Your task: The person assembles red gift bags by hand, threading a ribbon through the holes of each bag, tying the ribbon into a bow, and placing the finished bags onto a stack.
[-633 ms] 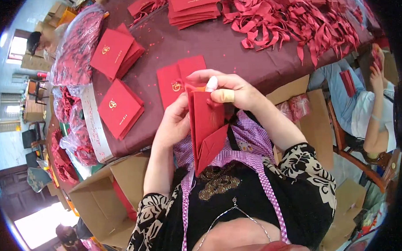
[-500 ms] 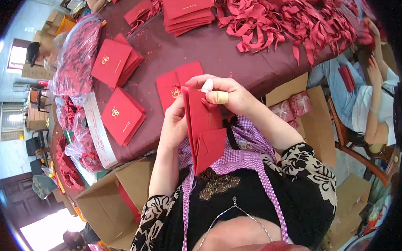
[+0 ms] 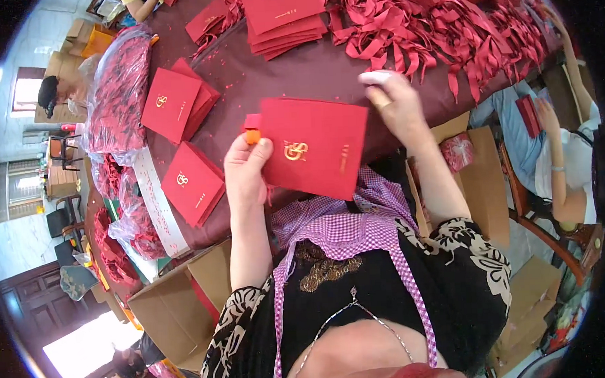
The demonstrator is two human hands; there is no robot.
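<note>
My left hand (image 3: 246, 164) is closed on the left edge of a red paper gift bag (image 3: 314, 147), thumb on top. The bag is folded flat and bears gold print. An orange covering shows on a finger beside the thumb, with a bit of red strip just above it. My right hand (image 3: 394, 99) is raised to the right of the bag, apart from it, fingers loosely stretched and slightly blurred. White and yellowish wraps cover some of its fingers, and nothing shows in it. Whatever lies under the held bag is hidden.
Flat red bags are stacked at left (image 3: 192, 183), behind them (image 3: 173, 103) and at the far middle (image 3: 283, 30). Red ribbons (image 3: 404, 35) heap at far right. Left stands a plastic-wrapped bundle (image 3: 119, 89); cardboard boxes (image 3: 177, 307) are below the table. A co-worker's arm (image 3: 561, 166) is at right.
The bag has turned from edge-on to its printed face showing and moved up, away from my body. My right hand has let go and moved up to the right.
</note>
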